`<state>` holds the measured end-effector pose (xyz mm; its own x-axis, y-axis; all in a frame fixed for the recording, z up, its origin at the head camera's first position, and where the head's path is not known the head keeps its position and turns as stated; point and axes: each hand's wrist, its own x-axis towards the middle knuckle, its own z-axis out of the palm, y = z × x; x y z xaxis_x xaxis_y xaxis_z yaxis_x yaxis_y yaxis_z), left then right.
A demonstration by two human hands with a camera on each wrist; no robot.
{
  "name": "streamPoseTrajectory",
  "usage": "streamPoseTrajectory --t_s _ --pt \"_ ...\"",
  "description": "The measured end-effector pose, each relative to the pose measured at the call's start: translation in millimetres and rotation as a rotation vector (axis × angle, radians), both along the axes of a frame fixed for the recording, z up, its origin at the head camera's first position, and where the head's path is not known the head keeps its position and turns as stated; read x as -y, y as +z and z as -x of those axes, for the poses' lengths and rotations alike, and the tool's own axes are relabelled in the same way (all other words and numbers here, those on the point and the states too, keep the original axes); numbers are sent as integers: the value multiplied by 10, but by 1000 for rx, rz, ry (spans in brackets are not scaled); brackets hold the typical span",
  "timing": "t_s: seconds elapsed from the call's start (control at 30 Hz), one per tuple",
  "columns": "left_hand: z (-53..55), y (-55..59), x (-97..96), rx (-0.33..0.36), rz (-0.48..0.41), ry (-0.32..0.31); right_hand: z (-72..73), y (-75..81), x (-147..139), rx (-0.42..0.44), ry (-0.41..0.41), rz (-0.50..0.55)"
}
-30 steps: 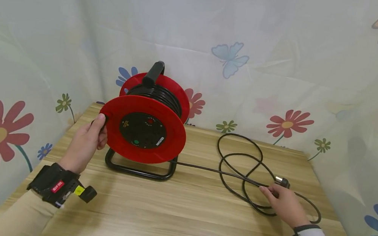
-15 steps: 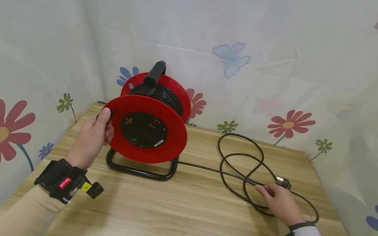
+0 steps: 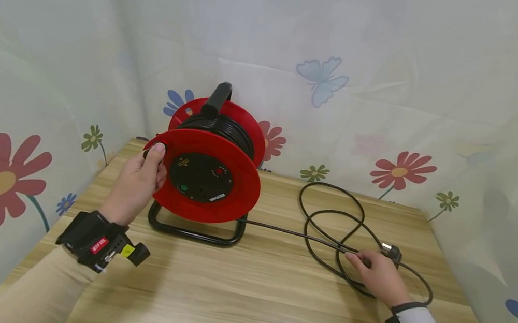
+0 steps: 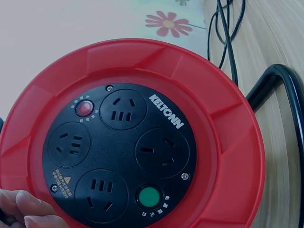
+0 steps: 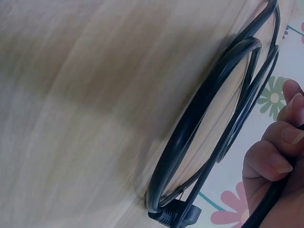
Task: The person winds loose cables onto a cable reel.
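A red cable reel (image 3: 243, 181) with a black socket panel stands on its black tube frame, left of the table's middle. My left hand (image 3: 137, 181) grips the small black knob (image 3: 162, 147) at the left edge of its front disc. Black cable (image 3: 276, 229) runs from the bottom of the reel to the right. In my right hand (image 3: 381, 277) the fingers pinch this cable; the right wrist view shows them (image 5: 278, 156) curled round it. Loose cable loops (image 3: 331, 185) lie on the table near that hand, with the black plug (image 3: 392, 253) just behind it.
The wooden table (image 3: 246, 295) meets a floral curtain (image 3: 270, 43) at the back and both sides. A black carry handle (image 3: 218, 98) rises above the reel. Four-socket markings aside, the left wrist view shows a green button (image 4: 149, 196) on the panel.
My left hand has moved slightly up and right with the knob, and the reel's disc has turned a little clockwise. My right hand has shifted slightly left, still holding the cable.
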<state>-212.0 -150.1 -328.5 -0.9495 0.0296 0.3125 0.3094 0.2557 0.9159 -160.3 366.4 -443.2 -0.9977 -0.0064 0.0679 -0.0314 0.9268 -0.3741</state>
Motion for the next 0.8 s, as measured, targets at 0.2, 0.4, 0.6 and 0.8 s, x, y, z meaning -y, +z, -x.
streamPoseTrajectory --t_s 0.2,0.4,0.6,0.8 --pt "8 22 -21 -10 20 12 26 -8 20 -12 15 -5" --pt "6 54 -39 -25 33 20 36 -1 74 -3 19 6" --pt "-10 95 -70 -48 74 31 58 -18 115 9 14 9" --pt "11 111 -115 -67 92 31 71 -40 145 -16 35 3"
